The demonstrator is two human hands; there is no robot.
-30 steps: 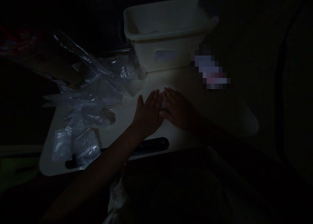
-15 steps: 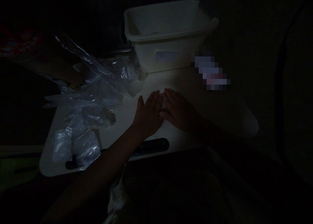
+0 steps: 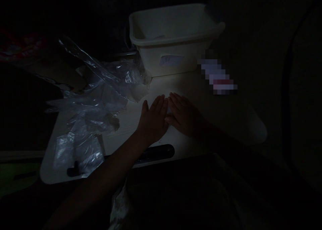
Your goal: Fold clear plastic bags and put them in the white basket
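Note:
The scene is very dark. My left hand (image 3: 153, 120) lies flat on a pale small table (image 3: 221, 116), fingers stretched out and close together. My right hand (image 3: 184, 115) lies flat beside it, its fingertips touching those of the left. Between the fingertips shows a sliver of something pale (image 3: 168, 109) that both hands press down; I cannot make out what it is. Behind the hands stands a white plastic tub (image 3: 173, 39) with a small label on its front.
A heap of clear crumpled plastic bags (image 3: 93, 109) covers the table's left side. A dark slot-like strip (image 3: 153, 153) runs along the near edge. A blurred-out patch (image 3: 217, 77) lies right of the tub. Dim clutter sits at far left.
Both hands stay flat in the same place on the table. Only the view has shifted slightly, so everything sits a little lower in the picture.

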